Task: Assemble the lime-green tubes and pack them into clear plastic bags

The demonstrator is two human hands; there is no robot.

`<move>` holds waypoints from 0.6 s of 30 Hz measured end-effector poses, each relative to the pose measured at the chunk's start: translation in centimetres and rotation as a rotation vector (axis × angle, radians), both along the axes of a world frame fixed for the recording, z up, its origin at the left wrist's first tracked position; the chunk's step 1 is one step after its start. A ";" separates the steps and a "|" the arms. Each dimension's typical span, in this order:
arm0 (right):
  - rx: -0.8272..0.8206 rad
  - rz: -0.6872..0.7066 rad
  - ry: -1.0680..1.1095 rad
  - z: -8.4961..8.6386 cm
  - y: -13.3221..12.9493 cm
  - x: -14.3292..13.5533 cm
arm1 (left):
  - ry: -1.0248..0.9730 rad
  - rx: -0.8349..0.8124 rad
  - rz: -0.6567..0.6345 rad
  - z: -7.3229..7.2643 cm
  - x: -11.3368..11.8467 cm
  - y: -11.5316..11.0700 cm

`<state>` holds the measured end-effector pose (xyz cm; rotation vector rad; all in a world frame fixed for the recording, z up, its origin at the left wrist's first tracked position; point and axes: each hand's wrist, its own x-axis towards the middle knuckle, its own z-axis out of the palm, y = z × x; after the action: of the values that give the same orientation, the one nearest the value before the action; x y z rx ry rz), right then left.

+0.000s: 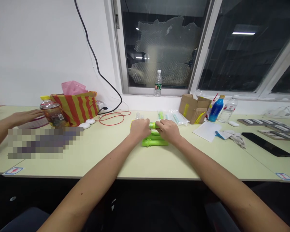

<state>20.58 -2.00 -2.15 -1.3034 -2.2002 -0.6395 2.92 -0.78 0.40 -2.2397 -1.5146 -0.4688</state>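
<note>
Over the middle of the table, my left hand [140, 129] and my right hand [169, 130] are both closed around one bright green plastic tube [153, 125]. Its middle shows in the gap between the fists; its ends are mostly covered by my fingers. Just below, on the tabletop, lie several similar green tubes [157, 142] side by side, the nearest one with a small ring-like collar. Behind my hands are clear plastic bags [176, 117] with green and pale blue items, and small clear pieces [138, 115].
At left, another person's hand [26, 117] reaches near a bottle [53, 112] and a striped bag [79, 108]. A red cable [112, 119] loops nearby. To the right are a cardboard box [192, 108], a blue bottle [216, 109], a cloth [234, 137] and a black phone-like slab [265, 144].
</note>
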 end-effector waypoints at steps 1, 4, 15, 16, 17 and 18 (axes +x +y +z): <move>-0.042 0.017 0.044 0.2 -0.2 0.1 | -0.001 0.021 -0.006 -0.1 0.0 0.0; -0.266 0.098 0.224 0.8 -0.9 0.3 | 0.013 0.125 -0.064 -0.4 0.2 -0.2; -1.389 0.500 0.893 2.7 -1.5 2.5 | 0.037 0.284 -0.257 -1.1 0.6 -0.3; -1.371 0.497 0.896 2.8 -1.5 2.6 | 0.038 0.287 -0.260 -1.1 0.6 -0.3; -1.319 0.491 0.885 2.8 -1.5 2.5 | 0.038 0.290 -0.257 -1.0 0.6 -0.3; -1.244 0.485 0.867 2.7 -1.5 2.4 | 0.038 0.293 -0.250 -0.9 0.6 -0.3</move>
<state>22.99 -3.53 0.59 -1.0497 -1.8929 1.4192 3.52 -1.07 -0.53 -2.1952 -1.0716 -0.6707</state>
